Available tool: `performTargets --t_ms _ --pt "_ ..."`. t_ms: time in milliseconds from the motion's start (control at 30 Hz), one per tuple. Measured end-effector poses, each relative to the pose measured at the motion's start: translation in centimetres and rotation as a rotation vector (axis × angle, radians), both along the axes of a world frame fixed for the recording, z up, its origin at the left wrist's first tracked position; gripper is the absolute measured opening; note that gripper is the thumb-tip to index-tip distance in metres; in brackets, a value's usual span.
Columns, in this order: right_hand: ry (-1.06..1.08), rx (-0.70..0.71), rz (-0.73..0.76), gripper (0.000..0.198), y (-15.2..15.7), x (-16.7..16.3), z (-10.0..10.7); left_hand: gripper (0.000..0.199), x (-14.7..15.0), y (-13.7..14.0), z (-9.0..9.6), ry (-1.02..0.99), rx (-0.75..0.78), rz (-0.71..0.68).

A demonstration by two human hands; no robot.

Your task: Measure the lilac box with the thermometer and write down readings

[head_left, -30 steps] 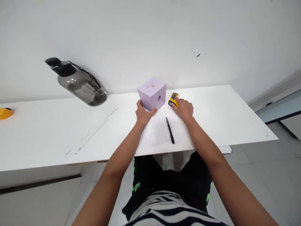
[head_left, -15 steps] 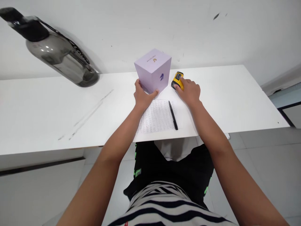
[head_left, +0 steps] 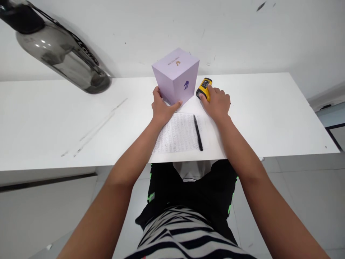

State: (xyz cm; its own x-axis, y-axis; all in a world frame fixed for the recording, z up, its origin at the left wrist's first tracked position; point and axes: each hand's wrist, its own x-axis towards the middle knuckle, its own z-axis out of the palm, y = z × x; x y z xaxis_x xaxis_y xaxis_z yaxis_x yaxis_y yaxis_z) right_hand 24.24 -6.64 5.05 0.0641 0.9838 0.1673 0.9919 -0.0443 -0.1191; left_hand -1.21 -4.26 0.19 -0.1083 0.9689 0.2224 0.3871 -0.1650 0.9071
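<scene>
A pale purple box [head_left: 175,77] stands near the wall, with a gold mark on top and a dark purple one on its right face. My left hand [head_left: 162,108] grips its lower part, thumb along the front corner and fingers around the left side. To the right of the box, my right hand [head_left: 217,102] is closed on a yellow-and-black tape measure [head_left: 204,89] resting on the table; its dark top label faces up. Between my forearms lies a sheet of paper [head_left: 176,135] with rows of writing, and a black pen [head_left: 198,133] is on its right part.
The white table [head_left: 269,115] runs along a white wall [head_left: 237,39]. A grey see-through water bottle [head_left: 64,54] with a black lid stands at the back left. The table's front edge is just above my lap.
The camera view has shifted slightly, so the bottle sits further up and left. Both hands keep their holds on the box and the tape measure.
</scene>
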Motion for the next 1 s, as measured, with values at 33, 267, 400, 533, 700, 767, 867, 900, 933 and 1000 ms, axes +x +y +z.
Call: performTargets --t_ms 33,267,400,533,700,767,867,900,933,1000 --pt "-0.001 -0.003 0.002 0.083 0.0 0.0 0.0 0.118 -0.1 0.1 -0.2 0.0 0.012 -0.005" --pt "0.006 -0.037 0.019 0.08 -0.4 -0.1 0.0 0.124 0.1 -0.6 -0.5 0.019 0.019 -0.005" --pt "0.005 -0.04 0.019 0.076 -0.5 -0.1 -0.3 0.125 -0.1 -1.2 -0.4 0.023 -0.01 -0.001" --pt "0.057 0.028 0.018 0.073 0.2 -0.2 -0.6 0.123 -0.7 -0.2 -1.3 0.015 0.023 0.0" --pt "0.12 0.202 0.032 0.074 -0.7 -0.7 0.4 0.122 -0.4 1.2 -0.9 0.012 0.071 0.039" --pt "0.21 0.167 0.075 0.077 -2.6 -1.0 1.2 0.117 0.4 0.6 0.7 0.074 0.049 0.076" --pt "0.348 -0.11 0.215 0.089 -6.3 -1.6 2.0 0.106 1.5 -1.3 3.4 0.191 -0.017 0.121" --pt "0.342 -0.154 0.29 0.091 -7.5 -1.7 2.2 0.105 1.6 -2.0 4.1 0.194 -0.067 0.102" --pt "0.328 -0.157 0.324 0.089 -8.6 -1.6 2.4 0.106 1.7 -2.7 4.6 0.202 -0.104 0.063" --pt "0.329 -0.179 0.389 0.08 -10.5 -1.2 2.8 0.109 1.7 -3.8 5.3 0.204 -0.109 0.031"
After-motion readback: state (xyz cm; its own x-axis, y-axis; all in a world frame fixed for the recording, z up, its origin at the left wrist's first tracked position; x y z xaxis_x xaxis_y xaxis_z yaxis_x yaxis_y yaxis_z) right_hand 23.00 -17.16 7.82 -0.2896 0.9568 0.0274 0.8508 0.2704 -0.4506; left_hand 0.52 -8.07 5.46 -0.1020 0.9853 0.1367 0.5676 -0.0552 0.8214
